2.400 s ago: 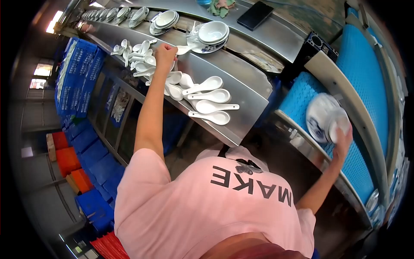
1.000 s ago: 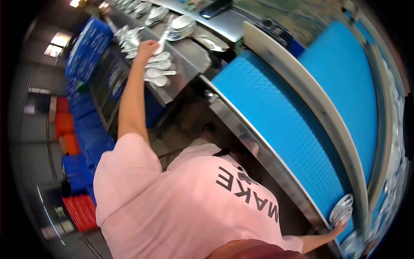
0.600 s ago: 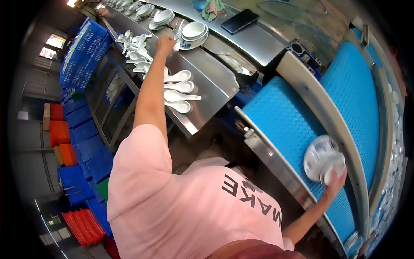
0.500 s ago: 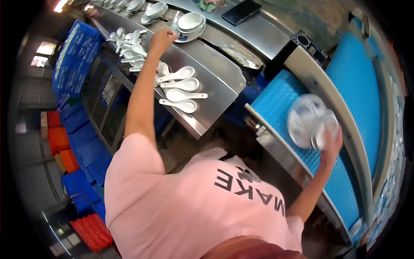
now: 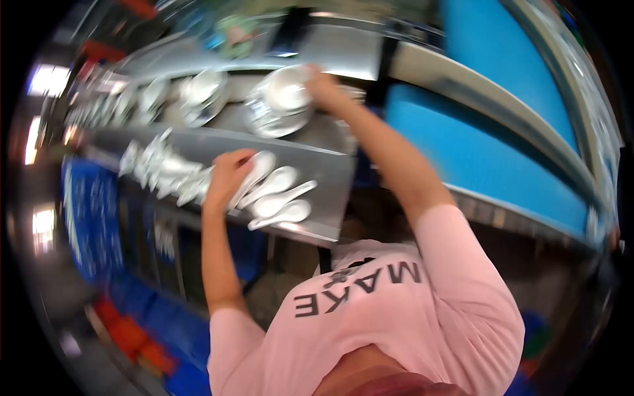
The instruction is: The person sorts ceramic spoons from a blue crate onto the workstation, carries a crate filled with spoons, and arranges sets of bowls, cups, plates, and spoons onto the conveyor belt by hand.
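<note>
Fingers of the right hand touch the bowl on their left, its rim apparently an easy hold (blur hides any pinch); the left hand curls its fingers beside spoons, grip uncertain.

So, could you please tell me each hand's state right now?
Left hand: at the white spoons, blurred; grip cannot be told.
Right hand: at the white bowl; grip cannot be told.
</note>
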Demonstrator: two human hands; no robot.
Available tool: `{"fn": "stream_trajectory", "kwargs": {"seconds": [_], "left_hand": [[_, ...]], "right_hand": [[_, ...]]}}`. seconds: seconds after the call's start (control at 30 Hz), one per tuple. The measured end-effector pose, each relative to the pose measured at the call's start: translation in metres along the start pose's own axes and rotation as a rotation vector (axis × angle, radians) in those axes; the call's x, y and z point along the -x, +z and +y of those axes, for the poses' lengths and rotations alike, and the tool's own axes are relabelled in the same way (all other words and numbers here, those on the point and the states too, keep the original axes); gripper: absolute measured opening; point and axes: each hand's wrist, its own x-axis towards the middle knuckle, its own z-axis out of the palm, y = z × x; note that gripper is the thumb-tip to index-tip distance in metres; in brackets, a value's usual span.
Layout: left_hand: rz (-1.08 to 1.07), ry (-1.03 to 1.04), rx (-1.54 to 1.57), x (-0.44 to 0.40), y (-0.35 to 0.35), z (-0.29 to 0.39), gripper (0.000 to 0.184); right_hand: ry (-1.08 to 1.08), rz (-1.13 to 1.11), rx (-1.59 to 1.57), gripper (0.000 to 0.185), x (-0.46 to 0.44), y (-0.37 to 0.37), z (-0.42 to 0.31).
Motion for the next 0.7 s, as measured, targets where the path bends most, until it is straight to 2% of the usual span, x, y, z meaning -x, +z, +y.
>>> {"fn": "stream_trajectory", "kwargs": {"seconds": [0.07, 0.1, 0.17, 0.23, 0.27, 0.3, 0.33, 0.37, 0.47, 0.5, 0.53, 0.57, 0.6, 0.63, 0.67, 0.7], "left_hand": [[0.015, 0.033, 0.001, -0.002, 0.006, -0.011, 0.025], [-0.009, 0.0, -0.055, -0.003, 0.002, -0.004, 0.024], [0.044, -0.073, 0.043, -0.004, 0.002, -0.011, 0.026], [0.188, -0.021, 0.054, -0.006, -0.007, -0.034, 0.036], [0.235, -0.114, 0.119, -0.006, -0.012, -0.016, 0.039], [0.286, -0.216, 0.181, -0.005, -0.019, 0.004, 0.041], [0.356, -0.244, 0.208, -0.006, -0.02, 0.02, 0.043], [0.429, -0.275, 0.233, -0.005, -0.017, 0.033, 0.045], [0.587, -0.297, 0.558, -0.008, 0.013, 0.055, 0.038], [0.635, -0.3, 0.703, -0.008, 0.033, 0.075, 0.035], [0.624, -0.264, 0.825, -0.008, 0.051, 0.082, 0.035], [0.718, -0.212, 0.876, -0.009, 0.077, 0.103, 0.035], [0.723, -0.247, 0.928, -0.011, 0.099, 0.106, 0.034], [0.73, -0.293, 0.967, -0.004, 0.113, 0.111, 0.032], [0.716, -0.354, 0.988, 0.002, 0.143, 0.163, 0.031], [0.665, -0.314, 0.944, 0.002, 0.152, 0.139, 0.032]], "right_hand": [[0.004, -0.165, 0.063, 0.046, 0.005, -0.024, -0.007], [-0.3, 0.069, 0.144, 0.046, -0.016, -0.002, 0.034], [-0.316, -0.044, -0.024, 0.042, 0.032, -0.09, 0.003], [-0.383, 0.033, -0.116, 0.036, 0.082, -0.185, 0.011], [-0.388, 0.074, -0.179, 0.031, 0.104, -0.234, 0.028], [-0.206, 0.068, -0.365, 0.028, 0.133, -0.285, 0.048], [-0.134, 0.173, -0.47, 0.027, 0.167, -0.341, 0.07], [-0.094, 0.415, -0.465, 0.028, 0.201, -0.396, 0.098], [0.091, 0.989, -0.187, 0.024, 0.324, -0.565, 0.204], [0.241, 1.156, -0.16, 0.026, 0.365, -0.626, 0.248], [0.322, 1.29, 0.091, 0.033, 0.406, -0.704, 0.341], [0.528, 1.431, 0.376, 0.043, 0.444, -0.756, 0.364], [0.491, 1.542, 0.38, 0.047, 0.478, -0.812, 0.405], [0.745, 1.553, 0.626, 0.048, 0.5, -0.846, 0.396], [0.832, 1.594, 0.795, 0.049, 0.527, -0.894, 0.435], [0.846, 1.676, 0.693, 0.055, 0.55, -0.942, 0.466]]}}
